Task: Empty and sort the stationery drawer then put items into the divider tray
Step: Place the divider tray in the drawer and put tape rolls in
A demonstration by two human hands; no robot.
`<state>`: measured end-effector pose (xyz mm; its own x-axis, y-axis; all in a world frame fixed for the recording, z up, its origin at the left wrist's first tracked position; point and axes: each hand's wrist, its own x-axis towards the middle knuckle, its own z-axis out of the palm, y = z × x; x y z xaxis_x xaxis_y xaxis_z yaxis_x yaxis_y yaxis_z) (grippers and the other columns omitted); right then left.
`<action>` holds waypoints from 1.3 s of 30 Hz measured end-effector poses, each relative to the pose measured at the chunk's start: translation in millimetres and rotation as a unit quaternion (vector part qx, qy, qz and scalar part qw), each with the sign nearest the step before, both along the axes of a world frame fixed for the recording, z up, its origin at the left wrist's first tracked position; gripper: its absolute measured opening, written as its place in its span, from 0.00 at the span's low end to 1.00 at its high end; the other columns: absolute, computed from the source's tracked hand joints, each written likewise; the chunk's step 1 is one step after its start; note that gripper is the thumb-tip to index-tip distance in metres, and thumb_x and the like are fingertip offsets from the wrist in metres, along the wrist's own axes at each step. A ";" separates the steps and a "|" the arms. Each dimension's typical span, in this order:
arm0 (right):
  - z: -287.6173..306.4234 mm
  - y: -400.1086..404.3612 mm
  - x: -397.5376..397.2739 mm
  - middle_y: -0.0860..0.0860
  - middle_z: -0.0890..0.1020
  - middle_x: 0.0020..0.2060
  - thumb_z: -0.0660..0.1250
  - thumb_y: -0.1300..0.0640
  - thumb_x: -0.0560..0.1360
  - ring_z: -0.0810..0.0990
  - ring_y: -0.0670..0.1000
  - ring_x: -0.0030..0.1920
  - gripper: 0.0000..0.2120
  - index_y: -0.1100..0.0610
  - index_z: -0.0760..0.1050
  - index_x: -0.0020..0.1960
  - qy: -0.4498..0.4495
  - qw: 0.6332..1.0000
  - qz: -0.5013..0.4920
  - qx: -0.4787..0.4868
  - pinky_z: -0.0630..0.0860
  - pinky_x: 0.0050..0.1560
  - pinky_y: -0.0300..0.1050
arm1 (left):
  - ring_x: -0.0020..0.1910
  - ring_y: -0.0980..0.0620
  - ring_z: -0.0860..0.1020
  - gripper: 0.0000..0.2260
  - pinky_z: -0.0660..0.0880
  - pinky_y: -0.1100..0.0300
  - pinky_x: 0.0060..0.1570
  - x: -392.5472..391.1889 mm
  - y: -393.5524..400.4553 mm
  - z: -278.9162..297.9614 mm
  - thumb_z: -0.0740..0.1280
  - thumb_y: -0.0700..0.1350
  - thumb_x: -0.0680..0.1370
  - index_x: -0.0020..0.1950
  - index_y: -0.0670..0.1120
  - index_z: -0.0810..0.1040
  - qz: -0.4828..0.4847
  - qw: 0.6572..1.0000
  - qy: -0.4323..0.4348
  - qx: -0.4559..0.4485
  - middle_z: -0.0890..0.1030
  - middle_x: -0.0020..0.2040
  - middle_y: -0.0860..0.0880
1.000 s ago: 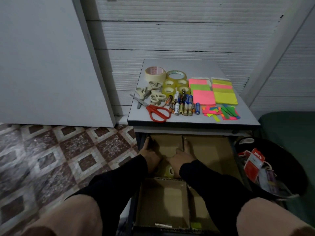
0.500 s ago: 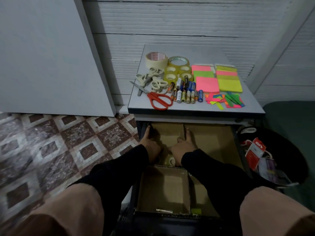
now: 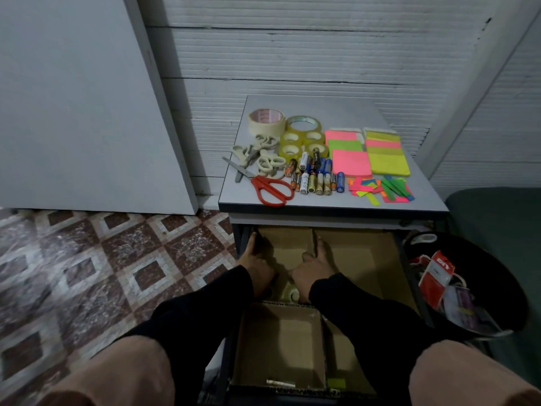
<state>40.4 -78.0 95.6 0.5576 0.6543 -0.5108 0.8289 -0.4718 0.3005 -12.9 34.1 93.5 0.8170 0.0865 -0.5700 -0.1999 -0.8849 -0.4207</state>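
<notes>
Beyond your hands, on the cabinet top (image 3: 380, 112), you have one masking tape roll (image 3: 266, 122), five clear tape rolls (image 3: 303, 135), one pair of red scissors (image 3: 270, 187), and a tangle of cream-handled scissors (image 3: 260, 156) that can't be counted for sure. Roughly fifteen batteries (image 3: 317, 175) lie in two rows, with stacked sticky note pads (image 3: 367, 152) to their right and a loose heap of coloured flags (image 3: 380, 190) in front of those.

Both your hands are down inside the cardboard divider tray (image 3: 354, 256) in the open drawer. Your left hand (image 3: 259, 266) lies along the tray's left wall, fingers stretched forward. Your right hand (image 3: 314, 266) rests on the upright middle divider, thumb on one side and fingers on the other; whether it really grips can't be told. One more clear tape roll (image 3: 289, 293) sits between your wrists. Right of your right arm stands a black bin (image 3: 503, 288).
</notes>
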 end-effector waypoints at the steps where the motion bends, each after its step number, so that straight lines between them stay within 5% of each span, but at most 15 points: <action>1: -0.3 -0.1 0.1 0.55 0.75 0.64 0.63 0.51 0.76 0.59 0.57 0.74 0.18 0.50 0.72 0.66 0.001 1.000 0.000 0.001 0.36 0.69 0.72 | 0.70 0.44 0.66 0.18 0.35 0.32 0.67 -0.1 -0.3 0.6 0.56 0.55 0.81 0.61 0.45 0.76 0.000 1.000 0.001 0.000 0.79 0.59 0.46; 39: 0.7 -0.3 -0.6 0.54 0.77 0.62 0.62 0.51 0.77 0.60 0.58 0.73 0.17 0.51 0.73 0.65 -0.006 1.000 -0.001 0.001 0.38 0.70 0.71 | 0.70 0.44 0.66 0.16 0.36 0.32 0.68 0.7 -1.9 5.6 0.58 0.53 0.80 0.60 0.45 0.77 0.007 1.000 0.003 -0.009 0.79 0.59 0.46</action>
